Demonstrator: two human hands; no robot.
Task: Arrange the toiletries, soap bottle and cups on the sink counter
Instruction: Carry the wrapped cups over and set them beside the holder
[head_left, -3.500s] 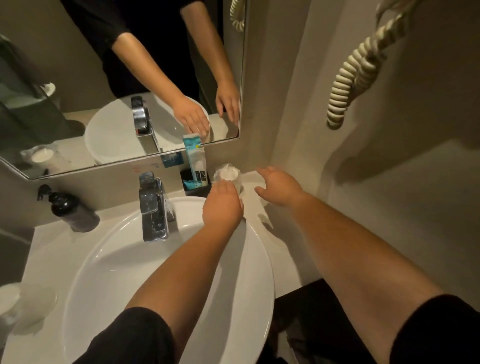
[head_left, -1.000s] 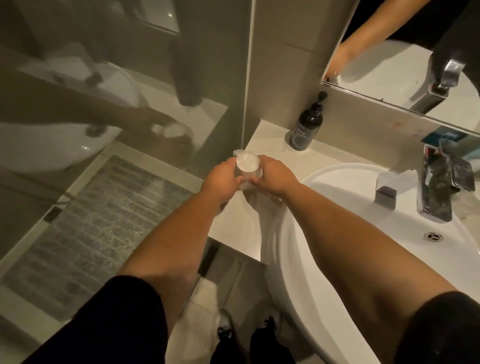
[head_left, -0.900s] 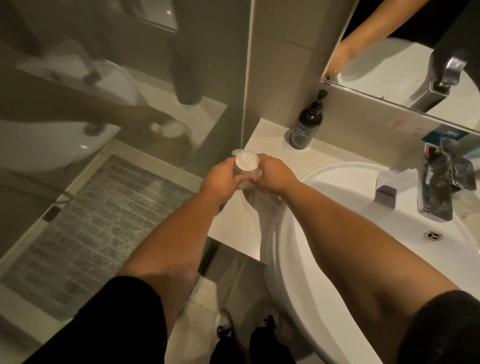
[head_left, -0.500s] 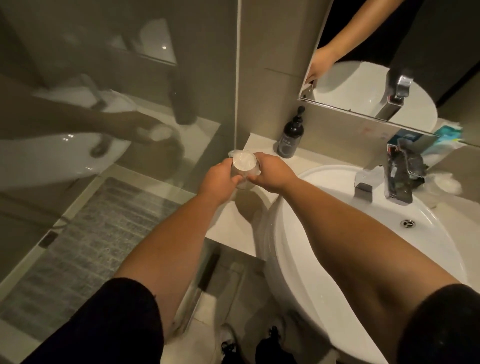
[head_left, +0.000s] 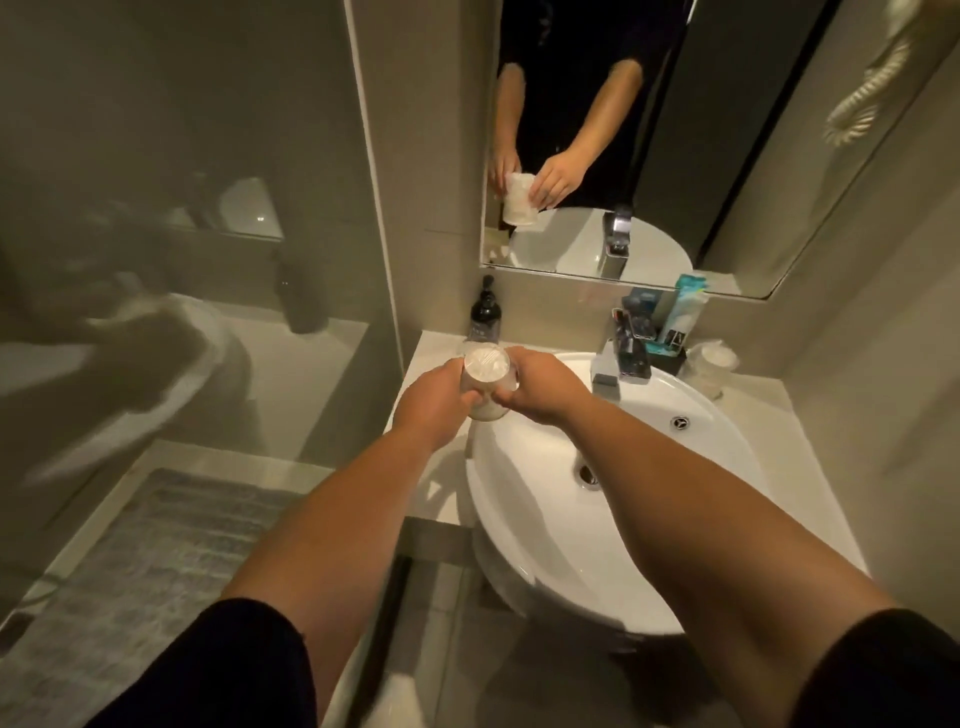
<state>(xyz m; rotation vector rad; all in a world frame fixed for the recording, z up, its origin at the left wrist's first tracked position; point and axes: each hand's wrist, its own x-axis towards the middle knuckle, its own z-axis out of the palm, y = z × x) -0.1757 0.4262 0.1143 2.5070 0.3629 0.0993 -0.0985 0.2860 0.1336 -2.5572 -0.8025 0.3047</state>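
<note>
I am holding a wrapped cup (head_left: 485, 382) between both hands, above the left edge of the basin (head_left: 613, 519) where its rim meets the surface (head_left: 434, 483). My left hand (head_left: 434, 405) is gripping the cup's left side and my right hand (head_left: 540, 387) is gripping its right side, fingers (head_left: 506, 405) of both hands curled against the wall of the cup, so each hand is grasping it. The cup is standing upright, and whether it is touching anything below I cannot tell.

Just behind the cup, the dark soap bottle (head_left: 485, 312) is standing at the back left corner of the surface, close to the wall. The strip of surface on this side is narrow, running between the basin rim and the glass partition (head_left: 208, 260), and its front part is lying bare.

Across the basin, past the faucet (head_left: 628, 353), a second wrapped cup (head_left: 709, 366) is sitting on the right part of the surface, just beside a dark holder (head_left: 667, 356) with toiletry packets (head_left: 683, 312) leaning against the mirror edge (head_left: 623, 280). In front of that cup the right strip of surface is lying open toward the front edge, hemmed in by the side wall.
</note>
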